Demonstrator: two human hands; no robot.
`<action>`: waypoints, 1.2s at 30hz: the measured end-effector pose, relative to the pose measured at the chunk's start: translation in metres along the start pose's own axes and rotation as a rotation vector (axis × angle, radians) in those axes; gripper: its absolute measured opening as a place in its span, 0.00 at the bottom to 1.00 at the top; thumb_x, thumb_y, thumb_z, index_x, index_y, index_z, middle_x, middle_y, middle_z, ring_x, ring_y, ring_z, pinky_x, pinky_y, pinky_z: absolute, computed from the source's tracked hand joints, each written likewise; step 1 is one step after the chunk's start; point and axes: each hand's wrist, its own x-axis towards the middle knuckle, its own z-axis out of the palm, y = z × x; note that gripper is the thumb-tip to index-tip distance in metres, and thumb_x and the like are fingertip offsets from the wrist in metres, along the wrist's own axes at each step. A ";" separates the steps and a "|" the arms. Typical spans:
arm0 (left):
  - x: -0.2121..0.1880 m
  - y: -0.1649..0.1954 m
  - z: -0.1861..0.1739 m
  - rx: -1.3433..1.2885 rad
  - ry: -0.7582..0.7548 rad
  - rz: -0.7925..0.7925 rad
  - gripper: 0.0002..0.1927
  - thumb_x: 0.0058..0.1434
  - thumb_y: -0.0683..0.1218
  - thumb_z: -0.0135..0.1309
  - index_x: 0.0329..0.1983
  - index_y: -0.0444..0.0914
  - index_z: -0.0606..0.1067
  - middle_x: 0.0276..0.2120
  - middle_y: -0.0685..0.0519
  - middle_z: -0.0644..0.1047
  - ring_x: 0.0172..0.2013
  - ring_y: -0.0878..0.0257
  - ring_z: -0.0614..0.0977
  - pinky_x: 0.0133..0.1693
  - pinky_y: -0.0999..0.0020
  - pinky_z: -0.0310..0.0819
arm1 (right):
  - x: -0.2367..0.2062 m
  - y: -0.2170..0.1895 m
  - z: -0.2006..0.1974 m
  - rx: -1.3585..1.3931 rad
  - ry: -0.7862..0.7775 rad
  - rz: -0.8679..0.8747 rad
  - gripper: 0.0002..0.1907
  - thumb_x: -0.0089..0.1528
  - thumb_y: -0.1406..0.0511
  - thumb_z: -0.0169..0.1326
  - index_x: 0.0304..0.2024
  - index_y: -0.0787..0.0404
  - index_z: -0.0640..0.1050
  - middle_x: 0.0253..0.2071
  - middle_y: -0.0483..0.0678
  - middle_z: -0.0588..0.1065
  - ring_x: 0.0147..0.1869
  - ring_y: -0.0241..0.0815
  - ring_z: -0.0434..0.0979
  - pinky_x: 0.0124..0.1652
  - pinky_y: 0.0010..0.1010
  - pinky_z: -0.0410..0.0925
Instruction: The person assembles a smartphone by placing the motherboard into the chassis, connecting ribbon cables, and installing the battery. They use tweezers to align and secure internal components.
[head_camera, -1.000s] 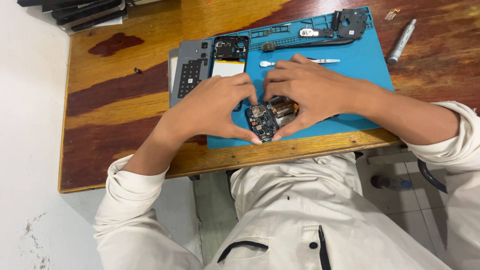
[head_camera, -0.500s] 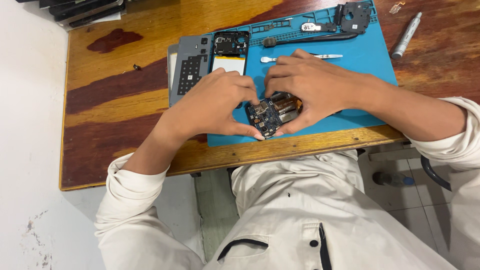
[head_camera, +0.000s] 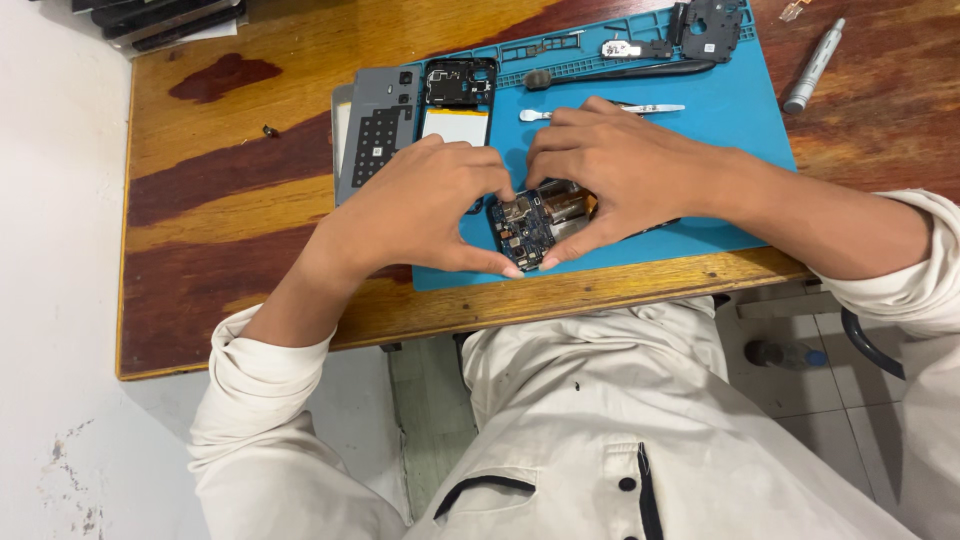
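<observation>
Since a second ago little has changed: both hands stay closed on the same circuit board, and the view has only drifted slightly, so the work is at the same stage, with the board held and being handled low over the mat. The left hand pinches the board's near left edge between thumb and fingers; the right hand clamps its right side, thumb tip beside the left thumb at the board's near corner. The board, dark blue with small metal parts, sits at the near middle of the blue mat, close to the near edge of the wooden table. Behind the left hand lies an opened phone, grey, its pale rectangular battery showing, partly off the mat's left edge. Beyond the right hand are white tweezers, a black brush and a dark frame part at the mat's far edge. A silver screwdriver rests on the wood to the right of the mat. A tiny screw lies on the wood at left. Dark flat devices are stacked at the far left corner. No packages or signs show; any label is too small to tell.
</observation>
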 end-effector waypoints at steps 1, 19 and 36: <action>-0.001 0.000 0.000 -0.002 -0.009 -0.013 0.37 0.45 0.70 0.68 0.41 0.35 0.80 0.35 0.50 0.79 0.37 0.48 0.80 0.40 0.55 0.69 | 0.000 0.000 0.001 0.000 0.009 -0.006 0.39 0.45 0.38 0.67 0.41 0.63 0.80 0.40 0.46 0.75 0.47 0.47 0.70 0.42 0.40 0.59; -0.002 0.006 0.004 -0.028 0.001 -0.037 0.39 0.46 0.71 0.68 0.47 0.37 0.77 0.37 0.53 0.78 0.38 0.54 0.80 0.44 0.58 0.63 | -0.001 -0.002 0.000 0.040 -0.020 0.010 0.40 0.43 0.39 0.68 0.44 0.62 0.80 0.42 0.48 0.74 0.49 0.48 0.70 0.42 0.40 0.60; -0.005 0.005 0.003 -0.080 0.040 -0.030 0.30 0.51 0.63 0.69 0.45 0.37 0.76 0.39 0.51 0.78 0.40 0.50 0.80 0.43 0.56 0.66 | -0.005 0.001 0.000 0.091 -0.005 -0.015 0.24 0.62 0.48 0.61 0.47 0.59 0.80 0.46 0.46 0.76 0.55 0.46 0.72 0.52 0.39 0.63</action>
